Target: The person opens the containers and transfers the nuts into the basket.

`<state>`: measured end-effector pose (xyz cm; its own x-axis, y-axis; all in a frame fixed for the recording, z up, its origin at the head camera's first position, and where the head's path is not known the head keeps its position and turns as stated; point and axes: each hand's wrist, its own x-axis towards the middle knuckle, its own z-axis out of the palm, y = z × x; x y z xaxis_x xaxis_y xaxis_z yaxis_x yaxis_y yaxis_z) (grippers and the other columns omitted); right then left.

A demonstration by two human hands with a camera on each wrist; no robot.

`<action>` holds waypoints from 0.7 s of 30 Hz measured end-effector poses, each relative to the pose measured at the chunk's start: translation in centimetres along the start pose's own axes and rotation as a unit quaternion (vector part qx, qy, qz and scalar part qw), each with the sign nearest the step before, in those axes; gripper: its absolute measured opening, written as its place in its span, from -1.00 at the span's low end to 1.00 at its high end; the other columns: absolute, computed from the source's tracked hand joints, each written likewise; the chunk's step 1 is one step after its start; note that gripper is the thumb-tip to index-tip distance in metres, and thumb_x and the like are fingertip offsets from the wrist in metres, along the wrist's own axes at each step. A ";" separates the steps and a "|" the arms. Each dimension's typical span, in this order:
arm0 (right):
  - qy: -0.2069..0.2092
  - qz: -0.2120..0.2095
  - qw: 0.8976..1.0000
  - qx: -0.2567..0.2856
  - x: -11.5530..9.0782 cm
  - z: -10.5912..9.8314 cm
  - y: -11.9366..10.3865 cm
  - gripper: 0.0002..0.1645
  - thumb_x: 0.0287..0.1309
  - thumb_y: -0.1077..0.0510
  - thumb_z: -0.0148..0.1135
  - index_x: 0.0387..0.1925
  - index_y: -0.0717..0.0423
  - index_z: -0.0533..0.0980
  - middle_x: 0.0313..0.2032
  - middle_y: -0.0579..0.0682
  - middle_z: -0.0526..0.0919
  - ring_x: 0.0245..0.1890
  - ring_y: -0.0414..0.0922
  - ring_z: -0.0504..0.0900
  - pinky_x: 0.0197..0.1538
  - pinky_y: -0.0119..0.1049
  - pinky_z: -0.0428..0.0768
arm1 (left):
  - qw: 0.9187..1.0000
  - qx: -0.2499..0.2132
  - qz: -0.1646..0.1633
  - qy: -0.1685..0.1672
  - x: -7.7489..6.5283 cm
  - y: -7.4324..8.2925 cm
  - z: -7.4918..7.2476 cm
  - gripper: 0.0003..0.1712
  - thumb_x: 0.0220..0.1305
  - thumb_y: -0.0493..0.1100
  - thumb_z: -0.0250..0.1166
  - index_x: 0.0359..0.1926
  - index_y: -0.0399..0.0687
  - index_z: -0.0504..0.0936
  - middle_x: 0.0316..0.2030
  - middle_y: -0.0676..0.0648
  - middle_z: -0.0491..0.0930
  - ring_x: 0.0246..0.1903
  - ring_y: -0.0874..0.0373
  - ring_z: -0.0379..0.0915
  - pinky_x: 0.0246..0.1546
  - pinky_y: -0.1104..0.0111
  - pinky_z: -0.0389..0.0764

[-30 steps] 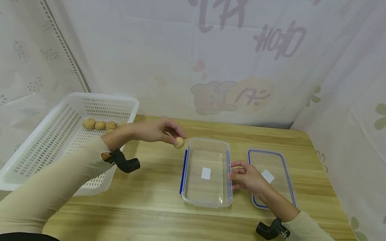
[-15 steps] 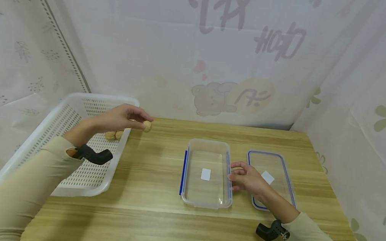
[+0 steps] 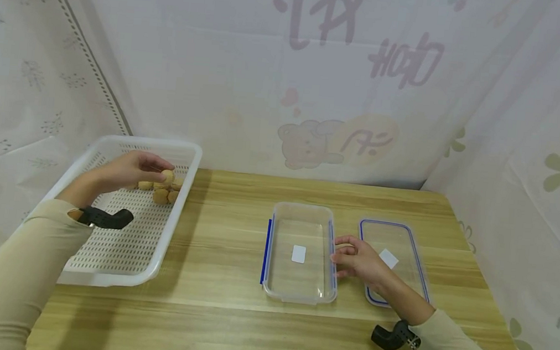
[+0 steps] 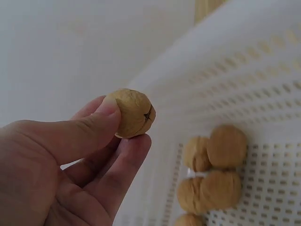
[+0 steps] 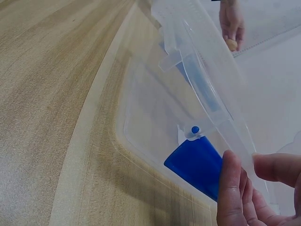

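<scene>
My left hand point(image 3: 127, 173) pinches a walnut point(image 4: 134, 113) between thumb and fingers, over the far part of the white plastic basket point(image 3: 176, 216). Below the held walnut, several more walnuts point(image 4: 225, 146) lie grouped in the basket, partly hidden by the hand in the head view. At the centre of the table stands a clear plastic food container point(image 3: 281, 278) with nothing in it but a white label at its bottom. My right hand point(image 3: 359, 262) grips its right wall, thumb on one side and fingers on the other by a blue clip point(image 5: 195, 165).
The container's clear lid point(image 3: 397, 235) with a blue seal lies flat to the right, partly under the right forearm. Printed curtains point(image 3: 248, 83) enclose the wooden table point(image 3: 216, 330) at the back and sides. Black mounts point(image 3: 106, 218) sit on both wrists.
My left hand has moved left with the walnut, from beside the container to over the basket. The right hand and the container have stayed in place.
</scene>
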<state>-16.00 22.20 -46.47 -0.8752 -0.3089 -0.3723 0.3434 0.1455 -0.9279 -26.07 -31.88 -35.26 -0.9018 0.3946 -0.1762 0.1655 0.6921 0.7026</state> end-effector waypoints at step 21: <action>0.006 0.004 1.000 0.004 0.1 -0.1 0.0 -0.44 0.33 0.37 0.25 0.27 0.37 0.26 -0.23 0.02 0.61 -0.28 -0.11 0.67 -0.21 -0.26 0.74 | 0.995 0.044 -0.081 0.047 -1.1 -6.6 -0.1 -0.48 0.42 -0.24 0.30 0.19 -0.60 0.43 0.07 -0.53 0.52 0.08 -0.37 0.44 0.11 -0.18 0.49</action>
<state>-16.13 22.27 -46.50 -0.8765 -0.2960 -0.3797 0.3530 0.1413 -0.9249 -26.18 -36.92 -39.60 -0.9520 0.2185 -0.2145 0.0458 0.7943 0.6058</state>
